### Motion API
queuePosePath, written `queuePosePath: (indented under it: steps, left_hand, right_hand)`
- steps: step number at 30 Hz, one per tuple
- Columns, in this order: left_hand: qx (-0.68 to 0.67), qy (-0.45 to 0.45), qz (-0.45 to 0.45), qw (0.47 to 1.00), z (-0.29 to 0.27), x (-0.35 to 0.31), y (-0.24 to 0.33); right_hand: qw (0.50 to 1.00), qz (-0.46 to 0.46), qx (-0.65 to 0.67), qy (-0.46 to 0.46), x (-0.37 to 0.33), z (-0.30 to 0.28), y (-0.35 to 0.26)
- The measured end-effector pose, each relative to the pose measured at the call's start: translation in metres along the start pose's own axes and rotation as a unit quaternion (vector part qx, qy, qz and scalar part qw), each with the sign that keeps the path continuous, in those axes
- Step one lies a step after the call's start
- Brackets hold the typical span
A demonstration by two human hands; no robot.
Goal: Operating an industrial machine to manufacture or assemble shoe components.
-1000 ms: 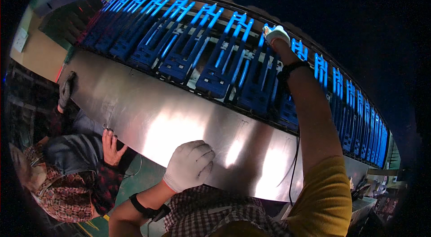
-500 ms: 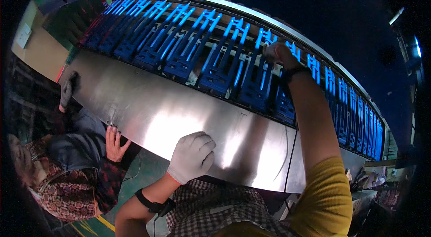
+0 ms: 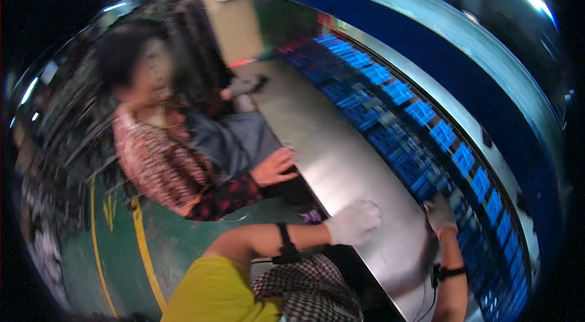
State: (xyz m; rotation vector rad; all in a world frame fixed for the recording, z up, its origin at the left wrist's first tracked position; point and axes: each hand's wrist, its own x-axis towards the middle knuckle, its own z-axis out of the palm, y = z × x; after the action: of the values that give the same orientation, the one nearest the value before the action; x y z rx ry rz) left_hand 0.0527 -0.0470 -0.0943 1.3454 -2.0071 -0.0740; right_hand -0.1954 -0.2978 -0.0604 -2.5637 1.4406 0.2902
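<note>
The right hand (image 3: 440,215), in a whitish fabric glove, has come back from the far end of the long row of bright-blue, fork-shaped parts (image 3: 443,134) and is now at the row's near edge, beside the broad, shiny sheet-metal counter (image 3: 341,163). So the reach across seems finished for this moment, and the work sits on the close side. Its fingers look partly curled, but the blur is too strong for me to tell whether they grip a blue part or only touch one. The left hand (image 3: 354,222), gloved alike, is loosely closed over the counter's outer edge, much as it was, and I see nothing in it. The wearer's view has swung leftward too, bringing the long, dark-blue curved panel (image 3: 390,17) above the row into sight, along with more of the seated co-worker in patterned clothing (image 3: 161,157), whose bare hand (image 3: 275,166) rests by the counter's edge.
</note>
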Motion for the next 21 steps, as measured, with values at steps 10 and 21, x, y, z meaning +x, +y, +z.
queuePosePath:
  steps: [10, 21]
  left_hand:
    - [0.048, 0.018, -0.002, 0.999, -0.013, 0.018, 0.034]
    - [0.032, 0.038, 0.011, 0.999, -0.010, 0.016, 0.032]
  right_hand:
    - [0.988, 0.001, 0.064, 0.138, -0.002, 0.008, 0.035]
    - [0.990, 0.082, 0.054, 0.101, -0.031, -0.017, 0.011]
